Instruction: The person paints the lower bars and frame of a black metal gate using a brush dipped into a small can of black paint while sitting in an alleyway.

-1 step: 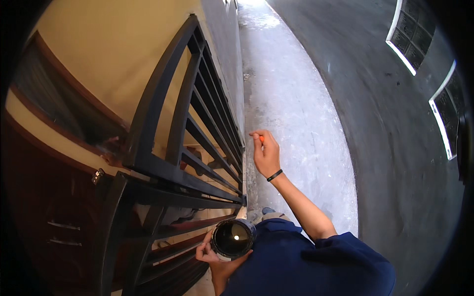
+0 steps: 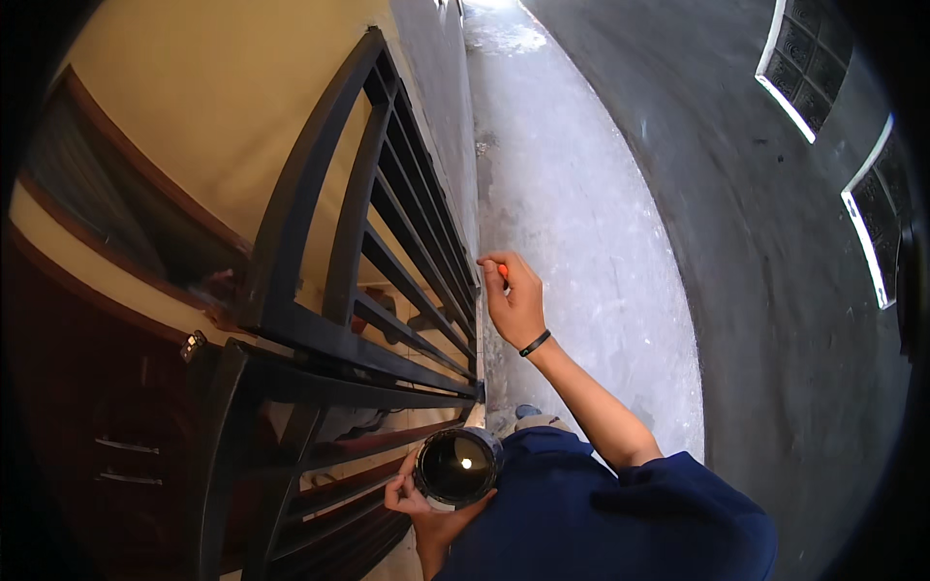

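Note:
My left hand [image 2: 426, 504] is wrapped round an open round can [image 2: 499, 465] with dark, glossy liquid [image 2: 450, 477] inside, held upright against my body. The liquid reflects a bright spot. My right hand [image 2: 513, 300], wearing a black wristband [image 2: 535, 343], is closed on a thin tool with an orange end [image 2: 503, 272]. The rest of that tool is hidden by the fingers and the gate, so its kind is unclear. This hand is close beside the outer face of a black metal gate [image 2: 354, 242] with slanted bars; I cannot tell whether the tool touches it.
To the left, behind the gate, are a yellow wall [image 2: 223, 116], a brown-framed window [image 2: 107, 184] and a dark red door [image 2: 87, 387]. A pale concrete strip [image 2: 581, 223] runs ahead, bordered by a dark grey wall [image 2: 756, 320] with latticed openings [image 2: 809, 68].
My right hand has moved slightly left, closer to the gate, with the orange-ended tool in it. The left hand and can stay in place.

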